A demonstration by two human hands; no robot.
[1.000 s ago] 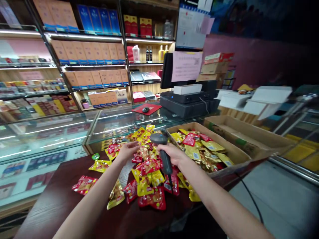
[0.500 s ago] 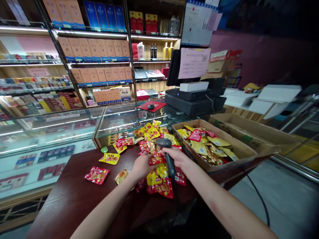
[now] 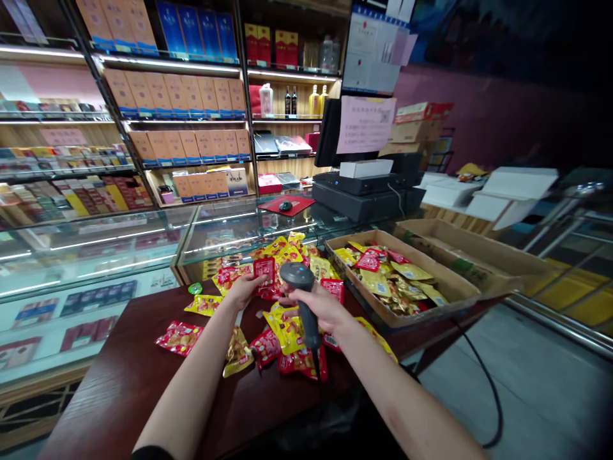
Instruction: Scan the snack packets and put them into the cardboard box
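Dark-grey plastic makes up the scanner [image 3: 310, 322], its handle running back toward the person and its head facing away, clasped in the right hand [image 3: 325, 310]. Just left of the scanner's head, a red packet [image 3: 265, 271] is pinched at its near edge by the left hand [image 3: 243, 291], its long axis roughly upright; the left hand is the nearer one. The hands are apart, each closed on its own thing. Beneath the scanner, a yellow packet [image 3: 286, 329] lies among other packets on the dark wooden surface [image 3: 124, 358]. Right of the scanner stands an open carton [image 3: 359, 310] filled with more packets. Beyond the scanner are a glass case [image 3: 230, 230], a monitor [image 3: 328, 134] and lit shelves [image 3: 167, 62] of boxes.
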